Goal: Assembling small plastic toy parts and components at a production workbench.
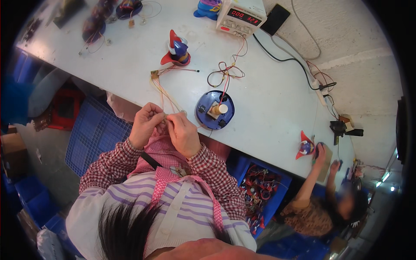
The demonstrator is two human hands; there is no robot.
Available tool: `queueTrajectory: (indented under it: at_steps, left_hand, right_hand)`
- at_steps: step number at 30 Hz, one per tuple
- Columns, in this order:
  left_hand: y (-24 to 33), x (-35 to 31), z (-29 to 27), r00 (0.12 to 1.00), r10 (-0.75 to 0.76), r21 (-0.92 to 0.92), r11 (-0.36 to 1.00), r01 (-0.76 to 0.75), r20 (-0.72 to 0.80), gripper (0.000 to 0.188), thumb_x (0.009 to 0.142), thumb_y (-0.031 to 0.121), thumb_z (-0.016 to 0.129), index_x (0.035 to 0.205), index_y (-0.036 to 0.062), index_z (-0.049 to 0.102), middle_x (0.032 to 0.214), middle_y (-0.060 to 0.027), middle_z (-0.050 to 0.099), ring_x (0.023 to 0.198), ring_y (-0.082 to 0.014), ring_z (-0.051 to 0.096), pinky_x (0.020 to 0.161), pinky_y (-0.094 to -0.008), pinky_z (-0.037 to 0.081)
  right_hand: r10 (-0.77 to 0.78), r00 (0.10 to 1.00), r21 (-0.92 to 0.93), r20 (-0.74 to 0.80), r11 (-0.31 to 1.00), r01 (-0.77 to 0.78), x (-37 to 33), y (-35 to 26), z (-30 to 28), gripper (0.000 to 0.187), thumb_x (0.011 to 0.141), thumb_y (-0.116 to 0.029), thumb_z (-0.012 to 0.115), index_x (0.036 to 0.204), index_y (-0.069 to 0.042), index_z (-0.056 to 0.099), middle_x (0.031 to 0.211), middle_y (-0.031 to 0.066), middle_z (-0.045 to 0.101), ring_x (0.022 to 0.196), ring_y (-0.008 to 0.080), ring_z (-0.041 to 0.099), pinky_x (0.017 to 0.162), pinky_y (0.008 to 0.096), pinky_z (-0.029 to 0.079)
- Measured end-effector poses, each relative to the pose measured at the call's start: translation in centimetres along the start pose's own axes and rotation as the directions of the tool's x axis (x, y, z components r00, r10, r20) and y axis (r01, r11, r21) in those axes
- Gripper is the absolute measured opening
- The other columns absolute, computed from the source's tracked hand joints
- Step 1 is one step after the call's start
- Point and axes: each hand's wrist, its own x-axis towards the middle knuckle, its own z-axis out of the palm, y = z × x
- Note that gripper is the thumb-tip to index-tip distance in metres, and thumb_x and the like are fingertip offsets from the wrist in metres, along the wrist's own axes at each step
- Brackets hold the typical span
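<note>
Pinching thin yellow wires [166, 100] at the near table [277, 108] edge, the left hand [145, 125] and right hand [183, 133] are seen closed together; a round blue base [214, 110] lies just right.

We take the round base [214, 110] on the table [277, 108] as landmark. Our hands, left hand [145, 125] & right hand [184, 135], meet just left of it, pinching thin wires [167, 97]. Toy figure [176, 50] sits behind-left of the base, power supply [241, 16] behind it. Crate of parts [260, 193] lies right & nearer, below the table edge; a co-worker [320, 208] further right.
</note>
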Motion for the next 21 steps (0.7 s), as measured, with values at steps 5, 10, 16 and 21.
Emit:
queueTrajectory:
  at_steps: [5, 10, 16, 21]
  left_hand:
    - [-0.4, 0.1, -0.1, 1.000, -0.010, -0.009, 1.000, 0.010, -0.023, 0.006, 0.087, 0.003, 0.056, 0.092, -0.0009, 0.053, 0.071, -0.0045, 0.056, 0.059, -0.0077, 0.051, 0.055, -0.0156, 0.043]
    - [-0.9, -0.3, -0.7, 1.000, -0.025, -0.008, 1.000, 0.025, -0.010, 0.008, 0.087, 0.003, 0.057, 0.093, -0.0014, 0.054, 0.073, -0.0053, 0.056, 0.061, -0.0085, 0.052, 0.057, -0.0167, 0.044]
    - [-0.2, 0.1, -1.6, 0.970, 0.219, 0.612, 0.755, -0.235, 0.102, 0.021, 0.082, 0.005, 0.063, 0.100, -0.0016, 0.055, 0.091, -0.0101, 0.056, 0.077, -0.0126, 0.054, 0.065, -0.0234, 0.046]
    - [1.9, 2.0, 0.5, 0.761, 0.538, 0.765, 0.295, -0.572, 0.361, 0.052, 0.073, 0.016, 0.073, 0.119, 0.0014, 0.052, 0.119, -0.0138, 0.048, 0.105, -0.0243, 0.047, 0.086, -0.0338, 0.042]
  right_hand:
    - [-0.003, 1.000, -0.026, -0.013, 1.000, 0.002, -0.4, 0.2, 0.4, 0.017, 0.079, 0.003, 0.060, 0.094, -0.003, 0.054, 0.081, 0.0092, 0.054, 0.061, 0.0240, 0.053, 0.055, 0.0321, 0.045]
    - [-0.009, 1.000, -0.062, -0.011, 0.998, 0.009, -1.0, 0.1, 1.0, 0.020, 0.078, 0.004, 0.061, 0.096, -0.002, 0.056, 0.083, 0.0097, 0.056, 0.060, 0.0241, 0.054, 0.055, 0.0320, 0.046]
    - [-0.033, 0.999, -0.054, -0.042, 0.998, 0.030, -1.3, -1.2, -0.3, 0.025, 0.077, 0.001, 0.065, 0.101, -0.001, 0.057, 0.084, 0.0088, 0.057, 0.057, 0.0216, 0.053, 0.052, 0.0296, 0.044]
    - [0.070, 0.968, -0.054, -0.242, 0.995, -0.086, -2.7, -1.5, -6.9, 0.047, 0.075, -0.007, 0.073, 0.116, 0.001, 0.053, 0.094, 0.0082, 0.056, 0.060, 0.0136, 0.047, 0.053, 0.0226, 0.042]
